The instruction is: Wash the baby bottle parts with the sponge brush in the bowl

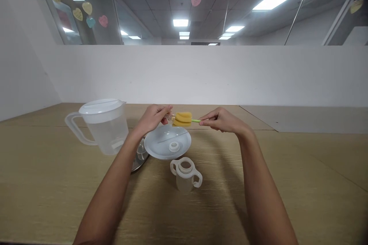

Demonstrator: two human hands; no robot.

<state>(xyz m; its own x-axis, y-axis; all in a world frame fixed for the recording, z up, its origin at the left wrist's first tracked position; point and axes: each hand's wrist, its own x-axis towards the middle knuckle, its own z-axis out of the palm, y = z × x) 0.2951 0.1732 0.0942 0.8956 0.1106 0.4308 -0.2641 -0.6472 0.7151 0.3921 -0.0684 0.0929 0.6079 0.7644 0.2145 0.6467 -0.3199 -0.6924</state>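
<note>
My right hand (pixel 220 120) pinches the thin green handle (pixel 196 120) of a sponge brush with a yellow ribbed head (pixel 183 119). My left hand (pixel 152 118) is closed on a small clear piece (pixel 170 117), whose exact kind is hard to make out; the sponge head meets its right end. Both hands are above the far side of a white dish (pixel 149 149). In that dish lie a white ring (pixel 174 146) and a thin pale stick (pixel 169 139). Nearer to me a two-handled translucent baby bottle (pixel 184 182) stands upright, uncapped.
A lidded translucent pitcher (pixel 106 134) stands at the left, its handle pointing left. Partly behind my left forearm is a metal tray (pixel 139 167) with a small clear cup (pixel 142 151) on it. A white wall (pixel 184 74) with windows above it borders the wooden table (pixel 287 183).
</note>
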